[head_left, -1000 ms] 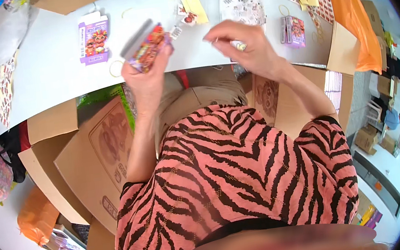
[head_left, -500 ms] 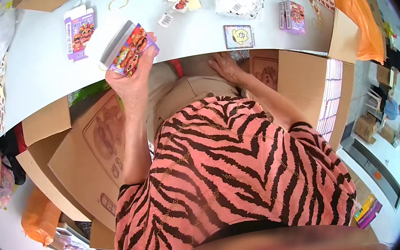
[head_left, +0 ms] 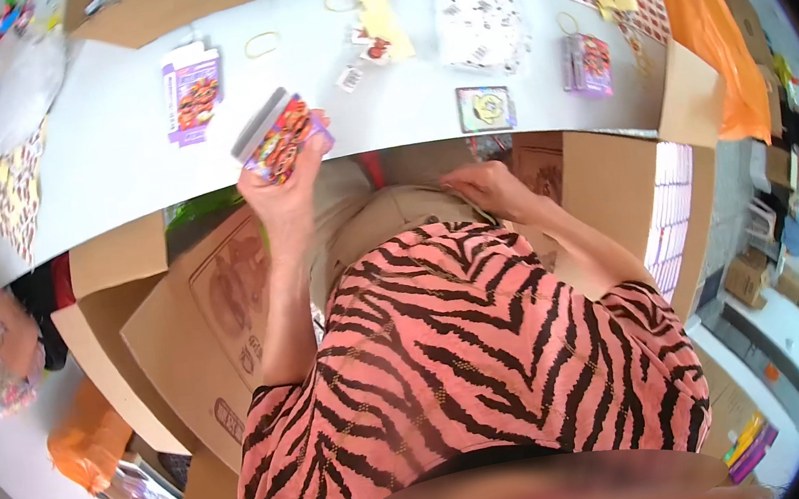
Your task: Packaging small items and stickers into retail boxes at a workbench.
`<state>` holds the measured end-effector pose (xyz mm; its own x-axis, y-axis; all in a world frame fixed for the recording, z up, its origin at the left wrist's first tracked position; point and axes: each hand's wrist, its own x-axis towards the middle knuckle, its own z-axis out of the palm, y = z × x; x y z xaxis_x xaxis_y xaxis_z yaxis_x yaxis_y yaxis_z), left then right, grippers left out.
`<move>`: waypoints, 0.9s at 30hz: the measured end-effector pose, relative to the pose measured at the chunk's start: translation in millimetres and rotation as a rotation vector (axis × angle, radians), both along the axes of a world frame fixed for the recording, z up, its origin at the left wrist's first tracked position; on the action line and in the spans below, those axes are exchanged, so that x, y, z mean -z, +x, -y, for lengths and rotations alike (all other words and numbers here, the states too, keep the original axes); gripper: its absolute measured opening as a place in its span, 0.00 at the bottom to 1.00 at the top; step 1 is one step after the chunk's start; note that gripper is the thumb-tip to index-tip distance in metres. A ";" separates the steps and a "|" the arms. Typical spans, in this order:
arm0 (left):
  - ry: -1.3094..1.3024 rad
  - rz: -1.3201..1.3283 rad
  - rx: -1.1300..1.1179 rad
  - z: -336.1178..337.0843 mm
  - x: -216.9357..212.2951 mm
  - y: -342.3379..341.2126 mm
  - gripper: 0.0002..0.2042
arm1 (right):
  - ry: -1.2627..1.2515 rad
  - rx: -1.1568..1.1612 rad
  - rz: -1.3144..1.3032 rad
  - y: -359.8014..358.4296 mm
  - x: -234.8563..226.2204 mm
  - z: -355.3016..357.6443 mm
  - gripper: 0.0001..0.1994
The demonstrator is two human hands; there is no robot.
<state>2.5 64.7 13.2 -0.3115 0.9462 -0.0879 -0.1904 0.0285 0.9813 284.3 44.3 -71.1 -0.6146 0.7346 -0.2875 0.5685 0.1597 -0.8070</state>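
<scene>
My left hand [head_left: 286, 194] is closed around a small purple printed box [head_left: 282, 142] with red cartoon figures and a greyish edge along its upper left side. It holds the box tilted over the table's near edge. Above my lap, my right hand [head_left: 495, 190] has its fingers curled in beside the tan trousers [head_left: 399, 207]; whatever they may hold is hidden. A similar purple carton [head_left: 195, 95] with a raised white flap lies on the table beyond my left hand. Another pair of small purple boxes [head_left: 587, 63] stands at the right.
On the white table [head_left: 122, 175] lie a yellow cartoon card [head_left: 486, 109], a bag of white packets [head_left: 481, 25], yellow paper strips [head_left: 379, 18] and rubber bands [head_left: 262, 44]. Open cardboard cartons [head_left: 196, 317] flank my lap, and an orange bag [head_left: 710, 37] hangs at the right.
My right hand has lifted from the thigh, and its outstretched fingers have curled. The left hand still grips the box. The whole view has shifted, with the table lower in the picture.
</scene>
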 end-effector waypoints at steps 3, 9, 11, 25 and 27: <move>-0.051 0.002 0.029 4.7 6.6 -0.9 0.14 | 0.185 0.042 -0.068 -13.7 -82.6 -28.3 0.12; -0.015 0.027 0.083 10.0 14.4 10.8 0.15 | 0.801 0.534 -0.376 -1.7 -162.8 -103.3 0.11; -0.056 -0.024 0.090 10.9 12.1 9.4 0.15 | 0.805 0.599 -0.441 1.7 -162.3 -121.5 0.11; 0.005 -0.057 0.129 2.4 -3.9 21.6 0.12 | 0.413 0.480 -0.157 2.5 -77.5 -200.8 0.15; 0.001 -0.046 0.137 2.0 -3.0 25.6 0.12 | 0.413 0.374 -0.029 -10.6 -86.9 -199.3 0.17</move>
